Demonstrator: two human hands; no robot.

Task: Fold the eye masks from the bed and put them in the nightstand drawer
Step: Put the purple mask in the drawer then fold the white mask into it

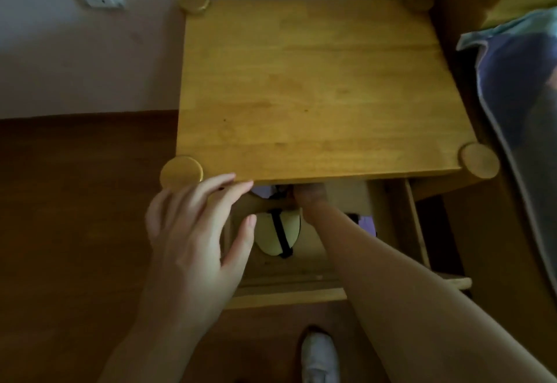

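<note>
Step in hand: placing a folded eye mask deep in the open nightstand drawer, judging by the right arm reaching in under the top.
Left hand: spread, fingers straight and relaxed, fingertips at the front edge of the nightstand top; it holds nothing.
Right hand: reached into the drawer, mostly hidden in shadow under the top; whether it pinches anything cannot be told.
Yellow eye mask: already lying in the drawer, folded, its black strap across it, just left of the right forearm.
Purple fabric: a scrap shows at the back of the drawer near the right hand and another right of the forearm; probably more masks, though too little shows to be sure.
Bed: at the right edge, with blue bedding; no mask visible there.
Doing it well: set the mask flat beside the yellow one, let go only once it rests so the fold holds, then draw the hand straight back clear of the strap.
Risk: the wrist could drag the strap and open the yellow mask's fold.
</note>
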